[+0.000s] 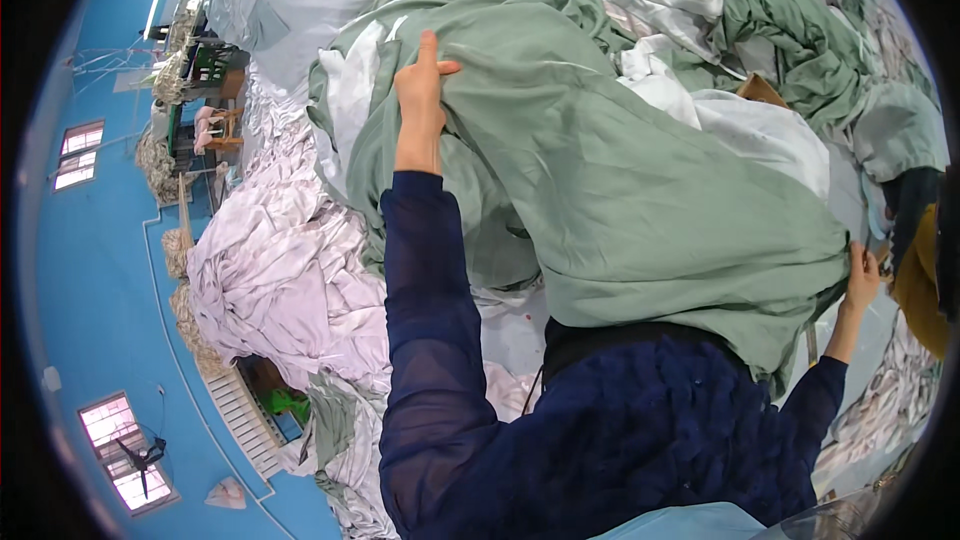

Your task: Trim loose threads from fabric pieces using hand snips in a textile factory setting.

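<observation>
A large sage-green cloth [640, 180] spreads across in front of me, over other fabric and down against my waist. My left hand [422, 90] is at its far left part, index finger stretched along the fabric and thumb pointing right; the other fingers are mostly hidden, and the cloth gathers in folds at this hand. At the right, my right hand [863, 275] pinches the cloth's edge between thumb and fingers. Between the two hands the cloth hangs fairly smooth, with soft creases. White fabric [755, 135] shows from under its far right side.
A heap of pale pink-white fabric [290, 280] lies to my left. More green cloth [790, 40] is bunched at the far right. Beyond are a blue floor or wall surface [110, 270], a wooden stool [225, 130] and a white slatted panel [243, 420]. Mustard-coloured clothing [918, 285] shows at the right edge.
</observation>
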A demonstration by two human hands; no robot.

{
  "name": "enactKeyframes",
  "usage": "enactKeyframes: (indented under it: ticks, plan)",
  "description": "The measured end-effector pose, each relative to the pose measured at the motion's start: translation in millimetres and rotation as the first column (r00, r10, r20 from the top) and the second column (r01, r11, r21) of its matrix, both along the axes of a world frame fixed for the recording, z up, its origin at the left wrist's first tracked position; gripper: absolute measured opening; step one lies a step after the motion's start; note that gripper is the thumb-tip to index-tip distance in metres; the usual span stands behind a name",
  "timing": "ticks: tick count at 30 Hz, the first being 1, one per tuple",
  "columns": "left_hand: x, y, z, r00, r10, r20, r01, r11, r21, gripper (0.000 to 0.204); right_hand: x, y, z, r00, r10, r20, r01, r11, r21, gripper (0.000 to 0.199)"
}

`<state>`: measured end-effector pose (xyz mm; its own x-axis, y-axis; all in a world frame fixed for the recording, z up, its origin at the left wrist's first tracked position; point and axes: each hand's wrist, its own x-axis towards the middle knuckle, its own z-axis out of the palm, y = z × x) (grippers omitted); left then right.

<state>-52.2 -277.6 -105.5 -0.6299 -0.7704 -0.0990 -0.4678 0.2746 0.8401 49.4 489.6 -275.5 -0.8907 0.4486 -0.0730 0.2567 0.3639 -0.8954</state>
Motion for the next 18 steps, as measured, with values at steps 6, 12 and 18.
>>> enactKeyframes:
  ticks: [6,12,18]
  plan:
    - [48,111,60,0.839,-0.389,-0.38,0.514,0.796,0.318,0.018,-32,-145,117,0.959,0.097,-0.265,-0.126,0.988,-0.095,0.032]
    - [86,205,96,0.48,-0.66,-0.579,0.828,0.558,0.05,0.023,-50,-340,248,0.559,0.621,-0.549,-0.811,0.547,-0.207,0.041]
    - [98,223,109,0.351,-0.606,-0.714,0.855,0.518,-0.019,0.038,-56,-368,262,0.367,0.713,-0.598,-0.923,0.36,-0.138,0.035]
